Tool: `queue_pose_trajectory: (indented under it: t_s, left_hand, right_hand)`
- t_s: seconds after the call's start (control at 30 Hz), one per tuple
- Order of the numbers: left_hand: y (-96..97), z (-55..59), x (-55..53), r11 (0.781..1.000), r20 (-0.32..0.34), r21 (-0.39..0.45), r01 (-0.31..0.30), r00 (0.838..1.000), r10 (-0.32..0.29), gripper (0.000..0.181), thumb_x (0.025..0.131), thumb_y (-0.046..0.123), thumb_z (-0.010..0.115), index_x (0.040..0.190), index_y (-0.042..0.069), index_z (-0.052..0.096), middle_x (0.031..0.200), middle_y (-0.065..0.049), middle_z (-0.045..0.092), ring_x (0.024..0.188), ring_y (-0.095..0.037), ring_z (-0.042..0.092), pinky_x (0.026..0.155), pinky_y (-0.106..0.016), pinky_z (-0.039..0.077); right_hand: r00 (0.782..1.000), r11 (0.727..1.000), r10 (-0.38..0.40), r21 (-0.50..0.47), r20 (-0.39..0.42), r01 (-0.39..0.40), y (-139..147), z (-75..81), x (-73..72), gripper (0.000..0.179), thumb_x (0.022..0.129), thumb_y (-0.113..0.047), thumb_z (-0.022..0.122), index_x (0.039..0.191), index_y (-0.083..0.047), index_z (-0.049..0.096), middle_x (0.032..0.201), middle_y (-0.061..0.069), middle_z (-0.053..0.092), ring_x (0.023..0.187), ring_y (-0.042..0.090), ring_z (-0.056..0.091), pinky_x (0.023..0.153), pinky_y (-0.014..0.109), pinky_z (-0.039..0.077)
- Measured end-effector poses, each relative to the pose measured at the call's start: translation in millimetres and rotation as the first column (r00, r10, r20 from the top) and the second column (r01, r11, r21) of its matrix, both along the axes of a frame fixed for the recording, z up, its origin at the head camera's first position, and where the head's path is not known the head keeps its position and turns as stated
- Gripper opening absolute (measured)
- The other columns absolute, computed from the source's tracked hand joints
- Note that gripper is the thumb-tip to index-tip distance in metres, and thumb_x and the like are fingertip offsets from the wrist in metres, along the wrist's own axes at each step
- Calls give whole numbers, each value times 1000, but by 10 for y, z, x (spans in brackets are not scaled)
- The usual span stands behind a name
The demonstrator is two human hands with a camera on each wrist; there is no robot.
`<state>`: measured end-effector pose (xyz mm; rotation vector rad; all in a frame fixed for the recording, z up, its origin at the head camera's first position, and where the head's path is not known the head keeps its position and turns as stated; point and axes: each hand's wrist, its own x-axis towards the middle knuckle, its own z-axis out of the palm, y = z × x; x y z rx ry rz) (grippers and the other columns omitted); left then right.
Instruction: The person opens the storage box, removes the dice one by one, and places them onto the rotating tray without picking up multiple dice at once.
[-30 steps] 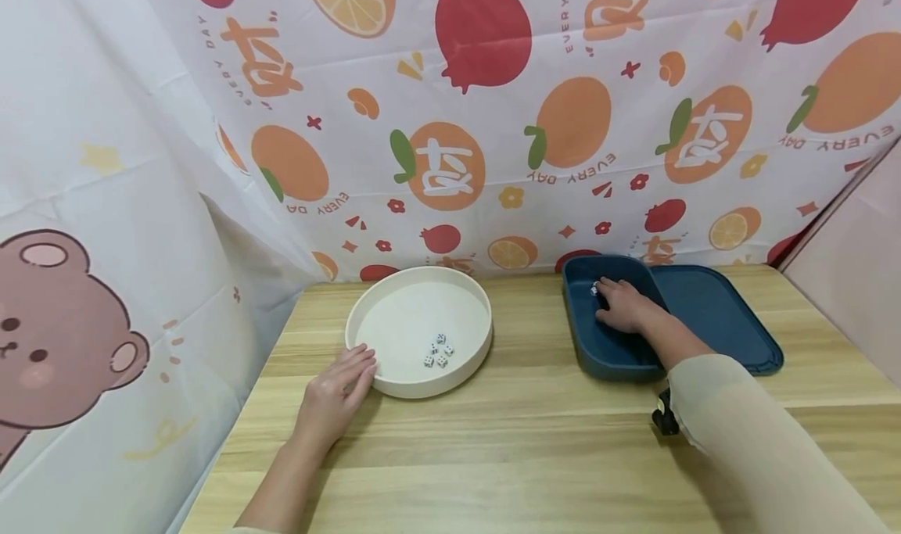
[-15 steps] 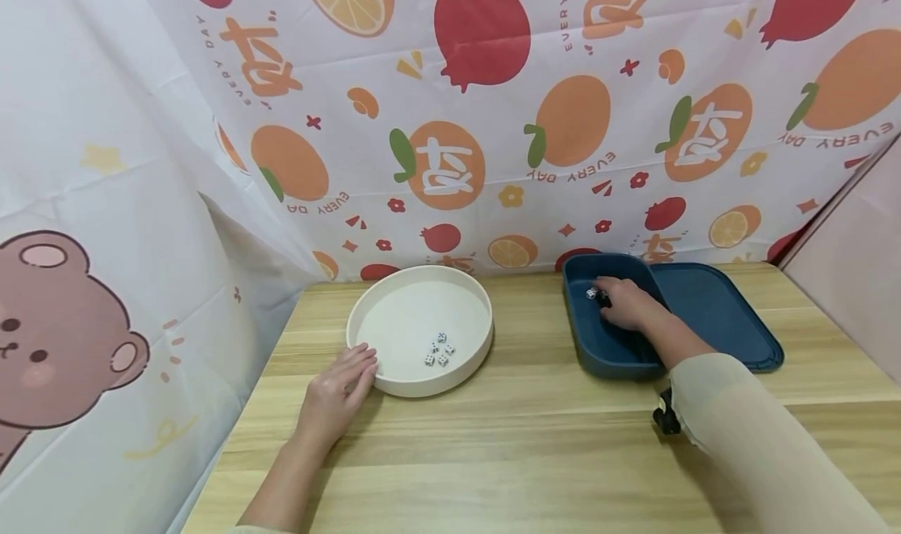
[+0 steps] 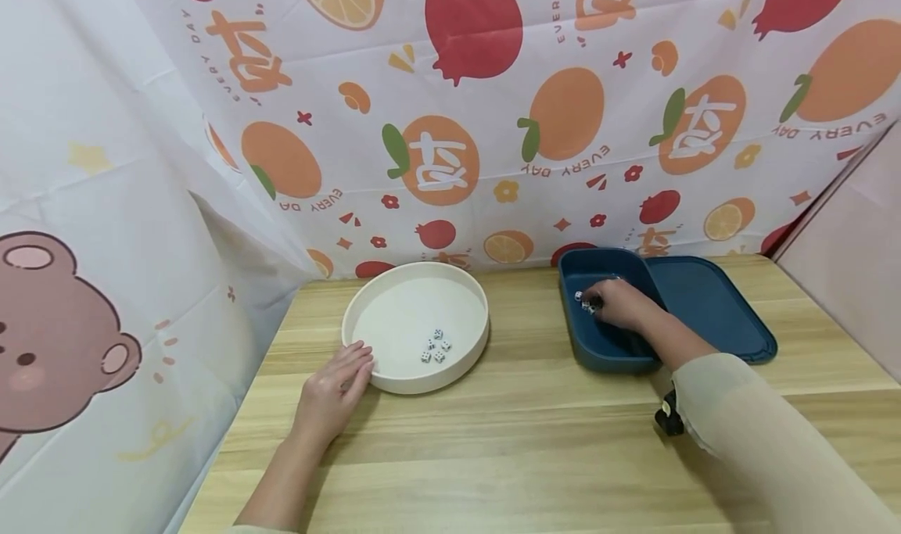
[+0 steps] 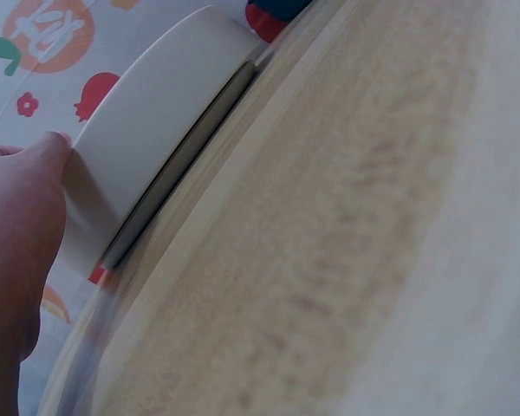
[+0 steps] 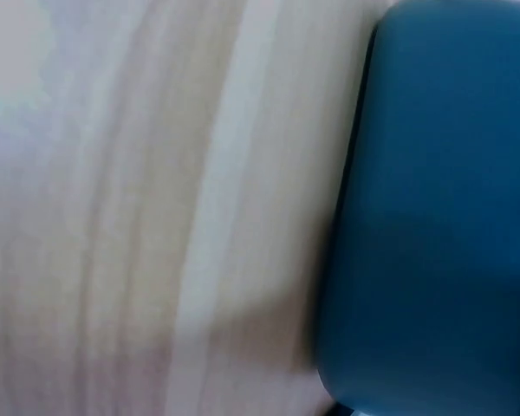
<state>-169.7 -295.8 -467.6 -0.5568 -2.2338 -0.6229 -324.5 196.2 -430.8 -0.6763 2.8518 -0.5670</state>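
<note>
White tray (image 3: 397,311): dice (image 3: 439,356); left hand (image 3: 331,391) touching, fingers extended. Blue box (image 3: 614,362): more dice (image 3: 585,305), right hand (image 3: 621,306), grip unclear.

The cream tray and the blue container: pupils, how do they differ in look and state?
The cream tray is round; the blue container has straighter sides and rounded corners.
The left hand rests on the cream tray's rim; the right hand reaches inside the blue container.
Both stand on the wooden table and hold dice.

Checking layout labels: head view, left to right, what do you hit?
Bear print → left hand → round cream tray → open blue bin → flat blue panel.
</note>
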Motion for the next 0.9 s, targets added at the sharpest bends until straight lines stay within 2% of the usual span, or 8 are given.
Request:
queue_pose_trajectory:
  t_s: [0.2,0.37,0.53,0.67,0.8,0.9]
  left_hand:
    - [4,-10,6,1000,29,4,-7,1000,7,17,83,5,75,98,-1,77,106,-12,75,107,-32,69,111,-16,39]
    - [9,-6,15,1000,39,5,-10,999,10,17,84,7,75,99,-1,77,107,-12,75,108,-32,69,111,-16,38]
    - [0,-4,-1,1000,8,4,3,1000,-3,17,81,5,76,97,-1,77,105,-13,75,106,-33,70,110,-17,41]
    - [-3,8,-12,1000,2,1,8,1000,-8,17,81,5,76,97,-1,77,105,-12,75,106,-32,70,110,-18,41]
    - [-6,12,-16,1000,16,8,4,1000,-4,16,82,5,76,97,0,77,106,-12,75,107,-32,69,110,-17,41]
    - [-8,17,-27,1000,8,16,11,1000,-11,16,82,5,76,97,0,77,105,-12,75,106,-32,70,109,-17,41]
  right_hand:
    - [999,999,22,-23,30,-22,-2,23,68,35,87,-1,69,122,-2,68,117,16,69,105,29,66,92,49,57]
    - [1000,998,-23,67,20,21,78,74,93,43,84,-14,76,124,0,66,111,15,66,98,26,62,90,49,56]
    - [996,988,-82,136,44,76,155,102,109,50,83,-26,78,122,2,65,108,16,68,90,24,61,88,49,56]
    - [990,983,-125,144,66,114,174,100,125,40,83,-34,78,107,-2,72,93,11,71,78,20,61,76,42,57]
    - [985,975,-161,163,67,149,164,96,135,31,82,-41,78,83,-11,73,76,3,66,67,18,56,63,32,50]
    - [984,974,-166,168,58,154,149,104,143,28,83,-40,78,79,-13,72,74,1,65,66,17,56,62,31,49]
